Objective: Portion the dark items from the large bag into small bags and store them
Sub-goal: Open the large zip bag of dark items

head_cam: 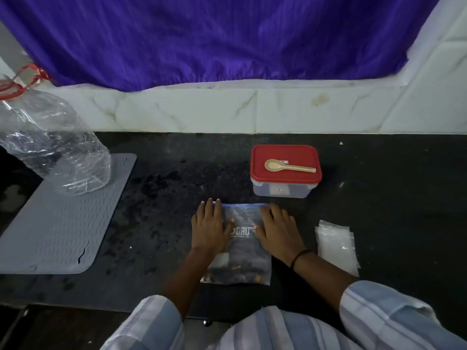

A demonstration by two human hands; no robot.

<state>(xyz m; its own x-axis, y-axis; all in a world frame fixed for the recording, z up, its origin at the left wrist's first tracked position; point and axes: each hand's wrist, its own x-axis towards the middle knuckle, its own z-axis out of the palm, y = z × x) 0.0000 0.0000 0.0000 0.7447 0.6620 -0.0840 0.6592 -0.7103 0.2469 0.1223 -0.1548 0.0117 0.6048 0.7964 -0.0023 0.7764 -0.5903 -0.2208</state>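
Observation:
A large clear zip bag with dark items gathered at its near end lies flat on the black counter in front of me. My left hand rests flat on the bag's left side, fingers straight. My right hand lies flat on its right side, fingers spread. A small stack of clear small bags lies just right of my right wrist. Behind the large bag stands a plastic box with a red lid, and a beige spoon lies on the lid.
A grey ribbed mat covers the counter's left part, with a big clear plastic jar lying on its far end. A white tiled wall and a purple curtain close off the back.

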